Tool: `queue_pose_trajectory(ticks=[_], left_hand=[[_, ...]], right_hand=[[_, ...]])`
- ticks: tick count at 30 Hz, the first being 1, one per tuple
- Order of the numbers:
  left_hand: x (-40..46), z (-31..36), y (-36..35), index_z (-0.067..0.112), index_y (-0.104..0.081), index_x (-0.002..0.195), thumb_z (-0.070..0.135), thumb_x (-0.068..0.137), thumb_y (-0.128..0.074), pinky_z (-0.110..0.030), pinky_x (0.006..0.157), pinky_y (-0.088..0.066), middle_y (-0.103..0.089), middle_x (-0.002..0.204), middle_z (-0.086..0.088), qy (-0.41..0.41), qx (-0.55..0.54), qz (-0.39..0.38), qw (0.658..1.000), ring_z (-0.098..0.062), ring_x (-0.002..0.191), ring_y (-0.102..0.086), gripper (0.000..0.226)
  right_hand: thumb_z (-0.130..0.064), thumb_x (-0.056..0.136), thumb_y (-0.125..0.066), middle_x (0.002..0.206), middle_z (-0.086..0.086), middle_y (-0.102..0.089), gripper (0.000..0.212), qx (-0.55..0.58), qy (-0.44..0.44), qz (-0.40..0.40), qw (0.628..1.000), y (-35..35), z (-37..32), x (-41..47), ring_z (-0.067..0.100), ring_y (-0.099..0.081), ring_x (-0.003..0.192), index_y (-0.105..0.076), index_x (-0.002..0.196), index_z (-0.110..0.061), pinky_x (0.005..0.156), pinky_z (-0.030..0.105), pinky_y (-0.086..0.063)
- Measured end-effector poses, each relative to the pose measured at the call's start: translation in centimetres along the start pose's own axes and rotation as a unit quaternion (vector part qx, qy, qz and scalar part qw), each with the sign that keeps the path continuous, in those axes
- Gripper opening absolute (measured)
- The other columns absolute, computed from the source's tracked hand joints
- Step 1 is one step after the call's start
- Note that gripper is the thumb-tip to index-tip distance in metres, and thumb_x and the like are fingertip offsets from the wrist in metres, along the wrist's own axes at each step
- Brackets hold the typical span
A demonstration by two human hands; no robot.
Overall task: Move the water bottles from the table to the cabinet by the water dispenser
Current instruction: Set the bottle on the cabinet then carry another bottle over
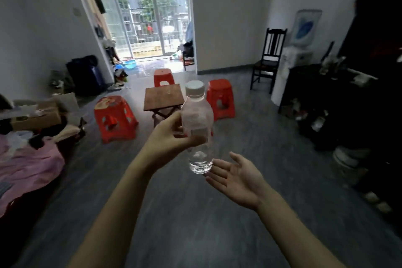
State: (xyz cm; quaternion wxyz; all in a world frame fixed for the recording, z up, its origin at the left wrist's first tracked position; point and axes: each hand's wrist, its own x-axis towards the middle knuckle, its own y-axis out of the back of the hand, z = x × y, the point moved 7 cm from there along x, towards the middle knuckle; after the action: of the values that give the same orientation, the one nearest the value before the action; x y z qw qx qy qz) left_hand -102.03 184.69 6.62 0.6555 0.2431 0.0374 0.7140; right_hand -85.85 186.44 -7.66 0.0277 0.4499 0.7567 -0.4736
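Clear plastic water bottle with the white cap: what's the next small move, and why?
Probably carry it right, toward the dark cabinet beside the white water dispenser. The left hand grips the clear plastic water bottle upright in mid-air, away from the small wooden table; the right hand is open just below its base and could steady it.
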Motion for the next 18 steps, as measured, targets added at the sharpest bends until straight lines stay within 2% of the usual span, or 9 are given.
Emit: queue_pose_trajectory(ticks=[4, 11, 14, 18], left_hand=[[4.5, 1.5, -7.5, 0.025, -0.066, 0.123, 0.027, 0.073, -0.091, -0.022, 0.082, -0.058, -0.078, 0.110, 0.006, -0.033, -0.023, -0.079, 0.996, -0.013, 0.101, -0.075, 0.056], [10.8, 4.5, -19.2, 0.030, -0.064, 0.126, 0.043, 0.070, -0.083, -0.033, 0.088, -0.061, -0.076, 0.112, 0.007, -0.082, -0.041, -0.183, 0.979, -0.013, 0.103, -0.074, 0.060], [13.2, 5.6, -22.6, 0.031, -0.065, 0.124, 0.043, 0.070, -0.084, -0.035, 0.090, -0.060, -0.076, 0.112, 0.006, -0.101, -0.034, -0.204, 0.973, -0.013, 0.102, -0.074, 0.059], [16.7, 6.5, -25.8, 0.044, -0.068, 0.112, 0.043, 0.069, -0.084, -0.037, 0.091, -0.059, -0.077, 0.109, 0.008, -0.113, -0.031, -0.210, 0.971, -0.012, 0.100, -0.074, 0.045]], right_hand=[[-0.040, 0.097, -0.040, 0.129, 0.023, -0.062, 0.057, 0.037, 0.058, 0.046, 0.997, 5.7, -4.6, -3.0, 0.033, -0.062, 0.109, -0.055, 0.128, 0.007, 0.096, 0.042, -0.050], [-0.039, 0.097, -0.040, 0.128, 0.023, -0.062, 0.057, 0.069, 0.120, 0.107, 0.985, 13.7, -11.7, -7.6, 0.032, -0.062, 0.105, -0.056, 0.127, 0.006, 0.093, 0.040, -0.051], [-0.037, 0.095, -0.042, 0.129, 0.024, -0.059, 0.056, 0.071, 0.134, 0.122, 0.981, 16.1, -14.8, -8.7, 0.033, -0.059, 0.105, -0.055, 0.128, 0.007, 0.094, 0.040, -0.049], [-0.036, 0.094, -0.043, 0.123, 0.025, -0.061, 0.056, 0.083, 0.144, 0.120, 0.979, 18.6, -18.0, -8.8, 0.034, -0.060, 0.103, -0.055, 0.128, 0.008, 0.092, 0.040, -0.049]])
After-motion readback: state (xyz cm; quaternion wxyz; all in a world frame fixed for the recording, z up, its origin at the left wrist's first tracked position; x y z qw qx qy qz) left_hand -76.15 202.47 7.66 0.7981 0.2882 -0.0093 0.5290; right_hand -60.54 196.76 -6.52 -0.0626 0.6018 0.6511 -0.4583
